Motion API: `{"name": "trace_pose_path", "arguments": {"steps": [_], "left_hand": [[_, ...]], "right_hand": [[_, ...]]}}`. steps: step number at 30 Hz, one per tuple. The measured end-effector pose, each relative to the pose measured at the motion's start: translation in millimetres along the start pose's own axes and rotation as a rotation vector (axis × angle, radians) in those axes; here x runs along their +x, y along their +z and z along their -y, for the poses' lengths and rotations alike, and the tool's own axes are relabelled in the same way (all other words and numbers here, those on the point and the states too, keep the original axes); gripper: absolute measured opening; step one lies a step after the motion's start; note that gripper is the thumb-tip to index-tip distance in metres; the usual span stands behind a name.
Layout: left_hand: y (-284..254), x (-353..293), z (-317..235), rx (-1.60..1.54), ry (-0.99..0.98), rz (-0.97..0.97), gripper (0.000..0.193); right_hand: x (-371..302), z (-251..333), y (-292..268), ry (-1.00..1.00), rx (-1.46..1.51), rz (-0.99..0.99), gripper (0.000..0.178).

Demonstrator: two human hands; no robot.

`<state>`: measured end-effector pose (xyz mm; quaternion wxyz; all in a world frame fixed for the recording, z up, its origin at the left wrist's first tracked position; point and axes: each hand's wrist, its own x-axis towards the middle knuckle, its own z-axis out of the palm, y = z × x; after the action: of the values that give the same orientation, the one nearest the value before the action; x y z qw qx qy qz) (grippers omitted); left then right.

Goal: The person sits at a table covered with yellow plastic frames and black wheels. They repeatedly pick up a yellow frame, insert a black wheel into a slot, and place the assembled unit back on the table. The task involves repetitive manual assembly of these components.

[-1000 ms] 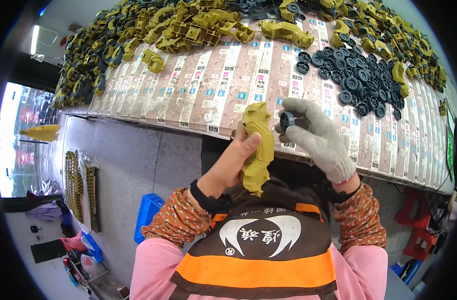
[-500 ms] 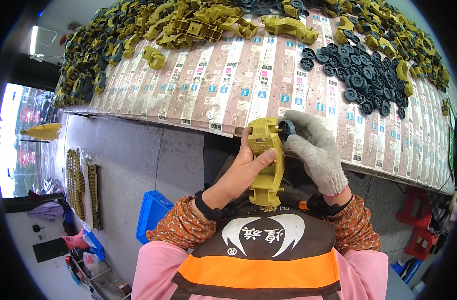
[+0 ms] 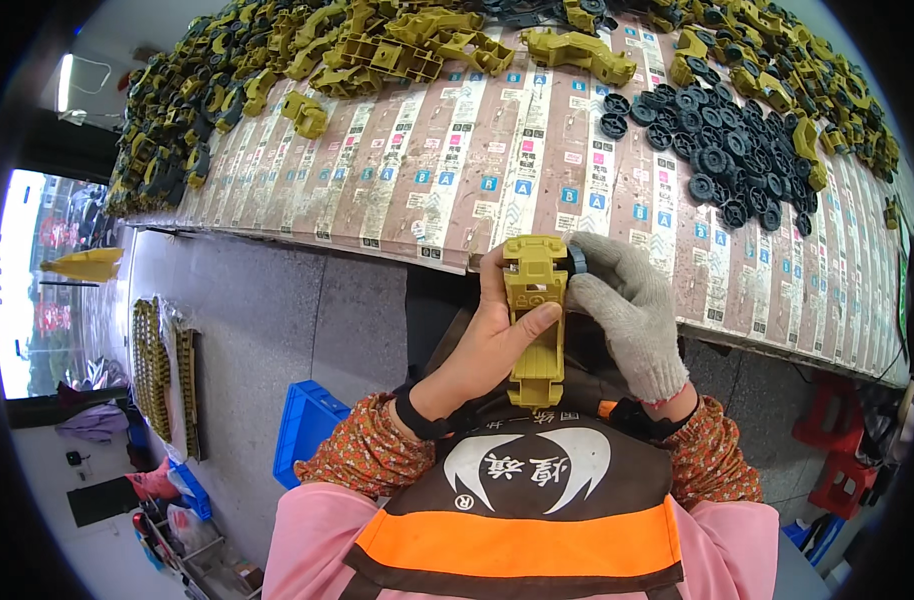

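Clasping yellow part [image 3: 544,352] from left side, left hand [image 3: 485,345]; right hand [image 3: 632,312] curled, pinching wheel [image 3: 577,261].

By the near edge of the counter [image 3: 377,212], the dark wheel [image 3: 578,260] in the gloved right grip [image 3: 632,310] now meets the yellow vehicle body's [image 3: 541,355] side, no longer apart as a second ago. The body, slanted earlier, now points straighter toward that edge, showing a different face.

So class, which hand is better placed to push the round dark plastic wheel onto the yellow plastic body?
Right, probably: the grey-gloved right hand holds the wheel beside the body, which the bare left hand grips.
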<state>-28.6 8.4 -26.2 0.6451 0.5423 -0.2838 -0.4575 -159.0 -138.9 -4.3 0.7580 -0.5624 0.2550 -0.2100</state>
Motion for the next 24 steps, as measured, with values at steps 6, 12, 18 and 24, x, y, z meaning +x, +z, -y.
{"name": "trace_pose_path", "arguments": {"steps": [6, 12, 18, 24], "left_hand": [[-1.7, -1.7, 2.2, -0.05, -0.046, -0.011, 0.072], [-0.9, -4.4, 2.4, -0.008, -0.018, 0.013, 0.073], [-3.8, -3.8, 4.0, 0.167, 0.02, 0.037, 0.084], [-2.1, -3.7, 3.7, 0.211, 0.009, 0.044, 0.082]], "right_hand": [[0.4, -1.1, 3.9, 0.088, 0.164, -0.031, 0.044], [0.6, -5.1, 5.3, 0.071, 0.139, -0.049, 0.043], [-1.8, -6.8, 7.9, 0.053, 0.14, -0.087, 0.043], [-5.5, -12.6, 7.4, 0.054, 0.129, -0.124, 0.043]]}}
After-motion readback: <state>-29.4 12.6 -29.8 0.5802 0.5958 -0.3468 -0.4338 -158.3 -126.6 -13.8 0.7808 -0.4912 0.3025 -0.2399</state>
